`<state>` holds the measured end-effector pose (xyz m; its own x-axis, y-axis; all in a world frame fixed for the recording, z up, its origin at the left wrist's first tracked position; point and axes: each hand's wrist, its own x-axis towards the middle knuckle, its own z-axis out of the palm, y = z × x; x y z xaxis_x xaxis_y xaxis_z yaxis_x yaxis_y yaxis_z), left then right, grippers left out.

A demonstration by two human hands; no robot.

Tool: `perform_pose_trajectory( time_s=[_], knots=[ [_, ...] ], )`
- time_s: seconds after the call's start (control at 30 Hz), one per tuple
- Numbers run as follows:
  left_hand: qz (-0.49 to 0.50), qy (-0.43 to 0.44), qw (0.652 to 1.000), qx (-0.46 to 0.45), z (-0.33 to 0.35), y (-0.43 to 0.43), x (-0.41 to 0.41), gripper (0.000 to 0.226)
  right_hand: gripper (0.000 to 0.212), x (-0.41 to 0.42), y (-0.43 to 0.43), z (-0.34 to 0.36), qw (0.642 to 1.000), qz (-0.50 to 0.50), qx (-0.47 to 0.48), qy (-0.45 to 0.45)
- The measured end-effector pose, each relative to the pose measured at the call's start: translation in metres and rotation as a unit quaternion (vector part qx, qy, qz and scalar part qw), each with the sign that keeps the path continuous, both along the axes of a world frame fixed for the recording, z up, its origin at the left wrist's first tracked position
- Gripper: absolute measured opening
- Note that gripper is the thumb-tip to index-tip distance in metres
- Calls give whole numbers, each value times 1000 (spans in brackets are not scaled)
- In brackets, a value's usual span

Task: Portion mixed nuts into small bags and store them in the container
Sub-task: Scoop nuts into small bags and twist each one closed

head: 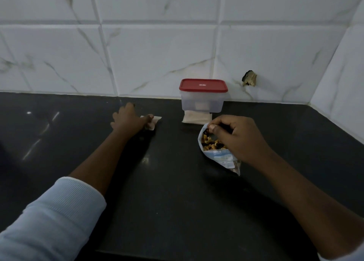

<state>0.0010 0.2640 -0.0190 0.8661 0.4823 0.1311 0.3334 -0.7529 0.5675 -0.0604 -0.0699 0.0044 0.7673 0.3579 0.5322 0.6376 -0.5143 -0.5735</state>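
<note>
nut bag (218, 154) pinched in right hand (236, 136) — left hand (128, 119) outstretched.

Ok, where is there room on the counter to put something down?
Bare counter lies between the left hand and the nut bag, down to the edge; also left of that hand, right of the container toward the corner. It's crowded where the right hand holds that bag by the stacked bags.

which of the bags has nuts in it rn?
The blue-and-white bag gripped by the right hand: mouth open, nuts visible. The small bag touched by the left hand and the stack before the container look flat.
</note>
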Motion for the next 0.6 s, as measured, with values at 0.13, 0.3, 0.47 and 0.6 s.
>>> perform_pose_trajectory(
  time_s=[0.13, 0.3, 0.47, 0.6],
  knots=[
    [-32, -111, 992, 53, 12, -20, -3, 58, 13, 0, 1, 0, 1000, 5, -6, -6],
    [-214, -117, 955, 167, 16, -79, 9, 48, 13, -1, 2, -2, 1000, 21, -10, 2],
    [-275, -60, 942, 181, -10, -104, 27, 79, 13, 0, 0, -2, 1000, 17, -2, 2],
    [-279, -66, 936, 202, -20, -101, 31, 97, 13, 2, -1, -2, 1000, 14, -6, 4]
  ],
)
